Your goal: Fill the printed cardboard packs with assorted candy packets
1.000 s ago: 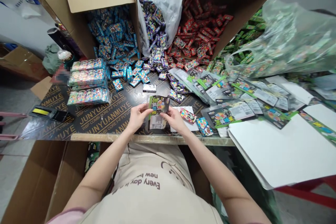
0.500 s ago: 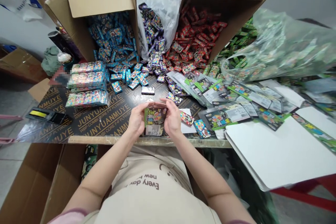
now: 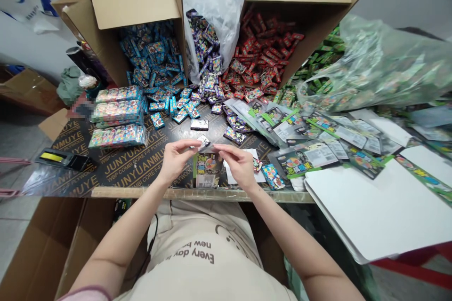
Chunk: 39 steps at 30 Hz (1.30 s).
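My left hand (image 3: 175, 160) and my right hand (image 3: 239, 165) both pinch the top edge of a clear printed packet (image 3: 206, 169) that stands upright near the table's front edge. The packet shows a green and dark card inside with a white label low down. Both hands have their fingers closed on its upper rim. A small red packet (image 3: 257, 164) and a blue one (image 3: 271, 175) lie just right of my right hand, on a white sheet (image 3: 230, 176).
A tipped box of blue packets (image 3: 150, 56), a plastic bag of purple ones (image 3: 208, 47), a box of red ones (image 3: 268, 51) and a bag of green ones (image 3: 374, 66) line the back. Filled stacks (image 3: 118, 115) lie left, flat printed bags (image 3: 318, 136) and white boards (image 3: 374, 202) right. An open carton (image 3: 42, 249) stands below left.
The packet has stayed between my hands near the front edge. My fingers moved from its sides up to its top rim, and the hands spread slightly apart.
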Available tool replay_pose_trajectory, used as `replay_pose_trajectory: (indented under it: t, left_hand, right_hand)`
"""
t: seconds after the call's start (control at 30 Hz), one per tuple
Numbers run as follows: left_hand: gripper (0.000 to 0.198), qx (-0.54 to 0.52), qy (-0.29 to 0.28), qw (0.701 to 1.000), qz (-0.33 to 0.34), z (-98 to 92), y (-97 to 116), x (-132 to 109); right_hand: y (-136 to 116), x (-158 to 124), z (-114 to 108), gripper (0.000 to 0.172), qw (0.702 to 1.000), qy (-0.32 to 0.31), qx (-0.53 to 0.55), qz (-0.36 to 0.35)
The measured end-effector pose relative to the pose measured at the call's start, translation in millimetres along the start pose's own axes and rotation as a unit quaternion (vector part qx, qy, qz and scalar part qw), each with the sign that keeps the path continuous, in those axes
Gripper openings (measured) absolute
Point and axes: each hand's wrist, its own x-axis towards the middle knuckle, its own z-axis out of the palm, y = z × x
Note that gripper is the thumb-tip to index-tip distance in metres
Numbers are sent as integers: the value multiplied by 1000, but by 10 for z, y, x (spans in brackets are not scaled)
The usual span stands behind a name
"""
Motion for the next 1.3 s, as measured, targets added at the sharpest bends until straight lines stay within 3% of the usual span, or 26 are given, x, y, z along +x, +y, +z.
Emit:
replay_pose_trajectory:
  t: [0.1, 0.17, 0.27, 0.4, 0.5, 0.6, 0.73, 0.83, 0.93, 1.07, 1.17, 1.3]
  left_hand:
    - [11, 107, -53, 983, 137, -30, 98, -16]
    - [8, 143, -79, 973, 163, -39, 145, -24]
    - [6, 155, -77, 979, 106, -53, 190, 1]
    - [16, 129, -82, 988, 11, -78, 217, 56]
    - [10, 137, -81, 987, 19, -88, 221, 40]
    - [6, 195, -82, 968, 138, -109, 195, -47]
    - [20, 298, -110, 887, 335, -180, 78, -188]
    - [28, 318, -123, 864, 372, -220, -2, -242]
    - [21, 263, -103, 905, 317, -228, 14, -236]
    - [10, 171, -65, 973, 143, -221, 124, -208]
    - [13, 117, -44, 991, 36, -225, 168, -200]
    - [14, 82, -69, 994, -12, -251, 177, -135]
  right_hand:
    - [2, 3, -121, 17, 988, -47, -99, -104]
    - [-39, 11, -164, 18, 981, -78, -123, -126]
    - [-156, 30, -145, 13, 985, -61, -136, -91]
    - [-328, 73, -40, 12, 992, -55, -108, 14]
    - [-395, 87, 2, 14, 993, -59, -99, 35]
    - [-352, 36, -31, 12, 988, -62, -143, -14]
    - [-116, -138, -123, 23, 959, -90, -214, -160]
    - [60, -256, -124, 33, 941, -61, -235, -238]
    - [112, -274, -58, 33, 941, -40, -240, -234]
    - [64, -204, 25, 31, 956, -50, -222, -185]
    - [51, -173, 37, 30, 964, -55, -205, -161]
    - [70, -183, 10, 27, 970, -54, -190, -144]
